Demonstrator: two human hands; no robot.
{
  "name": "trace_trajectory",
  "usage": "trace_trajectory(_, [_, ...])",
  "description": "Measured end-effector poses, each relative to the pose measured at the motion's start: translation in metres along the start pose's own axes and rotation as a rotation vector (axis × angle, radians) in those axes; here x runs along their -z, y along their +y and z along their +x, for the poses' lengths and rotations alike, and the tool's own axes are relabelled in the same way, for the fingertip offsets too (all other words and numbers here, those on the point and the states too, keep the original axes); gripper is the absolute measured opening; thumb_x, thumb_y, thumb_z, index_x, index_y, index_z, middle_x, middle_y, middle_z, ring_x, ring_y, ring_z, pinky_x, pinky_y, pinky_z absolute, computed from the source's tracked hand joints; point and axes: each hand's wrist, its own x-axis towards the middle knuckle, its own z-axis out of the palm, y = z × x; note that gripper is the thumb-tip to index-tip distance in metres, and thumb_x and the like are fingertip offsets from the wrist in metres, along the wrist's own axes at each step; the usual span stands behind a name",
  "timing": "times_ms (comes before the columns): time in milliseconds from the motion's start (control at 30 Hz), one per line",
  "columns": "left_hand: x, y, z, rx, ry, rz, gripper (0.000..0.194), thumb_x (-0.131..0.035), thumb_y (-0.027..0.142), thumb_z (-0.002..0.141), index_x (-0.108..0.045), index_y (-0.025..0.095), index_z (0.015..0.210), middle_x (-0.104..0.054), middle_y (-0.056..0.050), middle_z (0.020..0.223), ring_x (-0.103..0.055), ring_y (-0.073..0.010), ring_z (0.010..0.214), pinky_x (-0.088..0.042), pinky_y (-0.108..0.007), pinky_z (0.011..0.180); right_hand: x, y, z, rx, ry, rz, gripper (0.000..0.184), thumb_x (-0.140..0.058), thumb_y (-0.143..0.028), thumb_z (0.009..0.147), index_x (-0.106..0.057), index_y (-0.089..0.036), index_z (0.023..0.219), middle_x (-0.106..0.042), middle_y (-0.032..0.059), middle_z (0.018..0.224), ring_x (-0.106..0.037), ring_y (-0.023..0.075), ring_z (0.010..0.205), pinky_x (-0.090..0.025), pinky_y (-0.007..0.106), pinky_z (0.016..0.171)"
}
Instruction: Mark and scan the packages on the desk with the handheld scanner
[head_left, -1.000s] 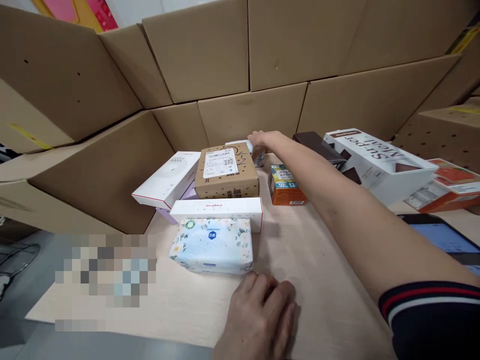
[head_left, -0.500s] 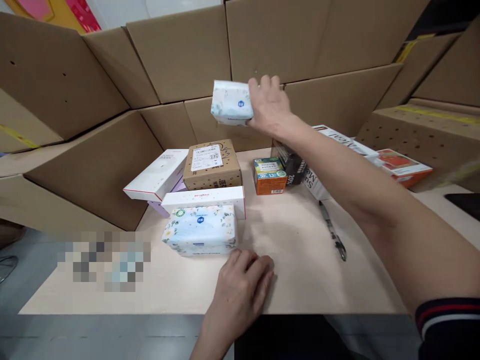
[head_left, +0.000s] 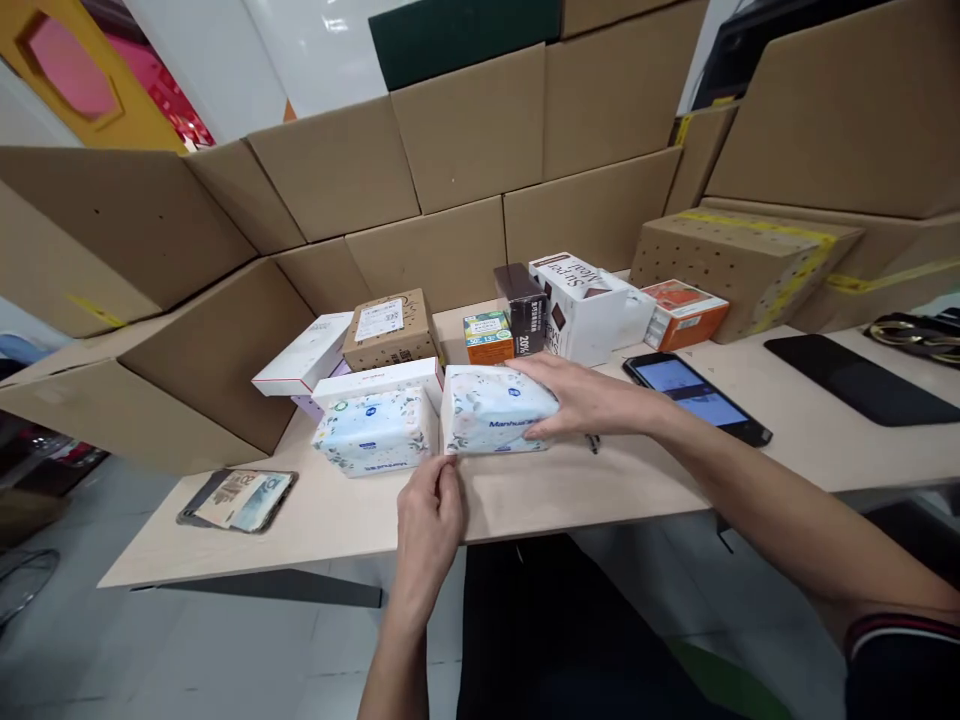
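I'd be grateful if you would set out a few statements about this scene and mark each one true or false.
1. The right hand grips a tissue pack. True.
2. The lit phone lies to the right of that pack. True.
3. The left hand grips the lit phone. False: the left hand is by the near edges of that pack and the other tissue pack.
4. The labelled cardboard box stands nearer the person than both packs. False: the labelled cardboard box stands behind them.

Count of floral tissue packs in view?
2. One pack sits in front of the long white box; the other pack, to its right, is gripped by the right hand. More may be hidden behind.
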Motion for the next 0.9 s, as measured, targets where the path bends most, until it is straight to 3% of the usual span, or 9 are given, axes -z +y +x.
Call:
trace_trajectory(133, [0.005,0.008,-0.004,0.073,0.076,0.098,0.024,-0.047,0.028,0.094,-0.070,0.020,0.094,-0.075,-0.007,0.089,-0.069,-0.0229,0.080,-0.052,-0.034,0.072,-0.002,0.011,0.005,0.062,0.064,0.049,0.070,-0.072,-0.052,0.078,-0.056,-0.019,0.138,-0.055,0.0144,0.141,-0.049,0.0317,0.133,-0.040,0.047,0.111])
trace_trajectory(233, [0.002,0.014,-0.002,0.086,0.116,0.013,0.036,-0.050,0.039,0.097,-0.066,0.019,0.122,-0.074,-0.011,0.116,-0.070,-0.0238,0.093,-0.054,-0.035,0.080,-0.002,0.012,0.002,0.026,0.170,0.129,0.066,-0.063,-0.058,0.085,-0.057,-0.017,0.136,-0.055,0.0160,0.142,-0.052,0.0301,0.131,-0.043,0.046,0.109])
trace_trajectory(333, [-0.005,0.022,0.006,0.078,0.097,-0.050,0.058,-0.050,0.048,0.098,-0.048,0.019,0.147,-0.066,-0.014,0.134,-0.068,-0.0268,0.112,-0.054,-0.039,0.092,-0.002,0.015,-0.004,-0.134,0.324,0.190,0.053,-0.039,-0.061,0.097,-0.064,-0.019,0.118,-0.067,0.0146,0.123,-0.065,0.0278,0.109,-0.050,0.044,0.094])
trace_trajectory(433, [-0.010,0.030,0.018,0.035,0.023,-0.064,0.054,-0.047,0.052,0.100,-0.053,0.022,0.144,-0.068,-0.012,0.132,-0.063,-0.0299,0.122,-0.050,-0.044,0.101,-0.003,0.019,-0.008,-0.266,0.168,0.321,0.051,-0.038,-0.064,0.097,-0.064,-0.021,0.096,-0.072,0.0087,0.087,-0.068,0.0230,0.074,-0.053,0.038,0.072])
trace_trajectory(500, [-0.013,0.034,0.024,0.001,0.013,-0.141,0.049,-0.045,0.053,0.100,-0.059,0.024,0.137,-0.068,-0.011,0.131,-0.062,-0.0290,0.123,-0.050,-0.043,0.101,-0.003,0.022,-0.009,-0.297,0.073,0.417,0.044,-0.047,-0.062,0.094,-0.061,-0.021,0.092,-0.070,0.0063,0.078,-0.066,0.0207,0.065,-0.052,0.034,0.063])
trace_trajectory(600, [-0.021,0.033,0.028,-0.008,0.095,-0.325,0.046,-0.049,0.055,0.099,-0.061,0.022,0.128,-0.067,-0.011,0.128,-0.065,-0.0257,0.118,-0.054,-0.039,0.098,-0.002,0.025,-0.010,-0.178,0.165,0.534,0.031,-0.058,-0.046,0.089,-0.061,-0.021,0.106,-0.073,0.0075,0.102,-0.070,0.0208,0.084,-0.055,0.032,0.070])
trace_trajectory(700, [-0.034,0.025,0.026,-0.012,0.127,-0.402,0.044,-0.054,0.055,0.096,-0.058,0.019,0.123,-0.066,-0.013,0.125,-0.066,-0.0246,0.115,-0.055,-0.039,0.096,-0.003,0.026,-0.012,-0.135,0.208,0.553,0.046,-0.063,-0.036,0.084,-0.056,-0.023,0.127,-0.071,0.0066,0.117,-0.070,0.0213,0.095,-0.057,0.033,0.076])
trace_trajectory(800, [-0.043,0.017,0.023,-0.026,0.024,-0.414,0.051,-0.056,0.053,0.096,-0.049,0.019,0.134,-0.059,-0.017,0.138,-0.063,-0.0257,0.122,-0.053,-0.042,0.101,-0.005,0.026,-0.014,-0.170,0.187,0.387,0.050,-0.064,-0.048,0.085,-0.057,-0.023,0.128,-0.069,0.0092,0.122,-0.068,0.0247,0.103,-0.057,0.038,0.085])
trace_trajectory(900, [-0.044,0.016,0.020,-0.016,-0.033,-0.396,0.064,-0.055,0.053,0.097,-0.035,0.022,0.150,-0.048,-0.017,0.152,-0.058,-0.0266,0.131,-0.050,-0.043,0.107,-0.006,0.023,-0.013,-0.168,0.195,0.333,0.050,-0.050,-0.057,0.094,-0.056,-0.023,0.130,-0.065,0.0105,0.129,-0.065,0.0256,0.111,-0.054,0.041,0.094])
